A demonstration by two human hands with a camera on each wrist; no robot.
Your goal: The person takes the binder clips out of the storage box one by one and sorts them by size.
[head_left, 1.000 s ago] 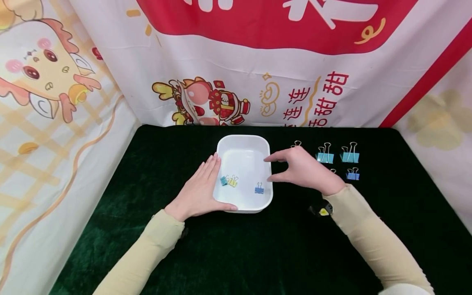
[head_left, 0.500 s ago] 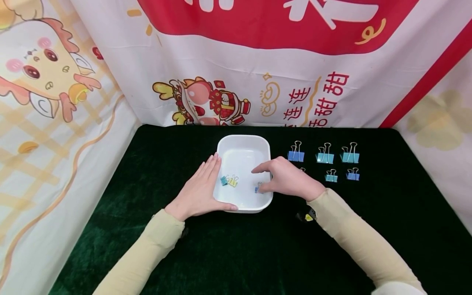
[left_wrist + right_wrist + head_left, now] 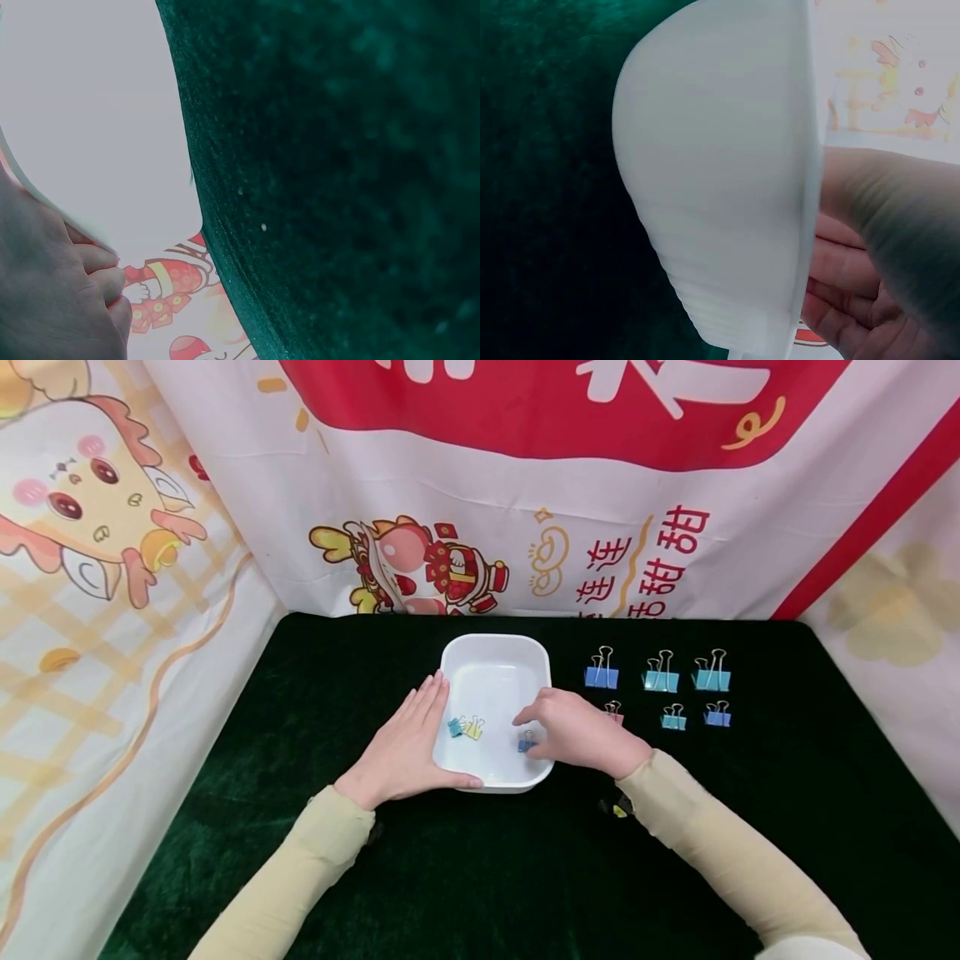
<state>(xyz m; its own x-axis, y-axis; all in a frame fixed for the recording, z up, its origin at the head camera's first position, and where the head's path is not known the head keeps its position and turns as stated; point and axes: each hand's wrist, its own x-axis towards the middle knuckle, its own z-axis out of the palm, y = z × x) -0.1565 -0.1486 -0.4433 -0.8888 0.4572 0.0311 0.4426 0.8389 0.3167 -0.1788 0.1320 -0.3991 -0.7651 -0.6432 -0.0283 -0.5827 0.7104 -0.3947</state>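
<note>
A white plastic tray [image 3: 483,681] stands on the dark green cloth. My left hand [image 3: 401,747] lies along its left side with straight fingers, thumb on the front rim; the left wrist view has this hand [image 3: 64,277] against the tray's edge. My right hand [image 3: 581,731] reaches over the right rim, index finger and thumb apart around a small blue binder clip [image 3: 524,743] on the tray floor, the thumb right at it. From the right wrist, the tray wall [image 3: 720,165] hides the clip. A teal binder clip [image 3: 455,727] and a yellow binder clip [image 3: 474,728] lie inside at the left.
Right of the tray, a large blue clip [image 3: 602,677] and two large teal clips [image 3: 661,681] form a back row. In front are a pink clip [image 3: 614,713], partly behind my right hand, a small teal clip [image 3: 673,720] and a small blue clip [image 3: 717,717].
My right hand has moved left and towards me, from the tray's right rim to the blue clip inside, uncovering clips on the cloth. My left hand has stayed in place.
</note>
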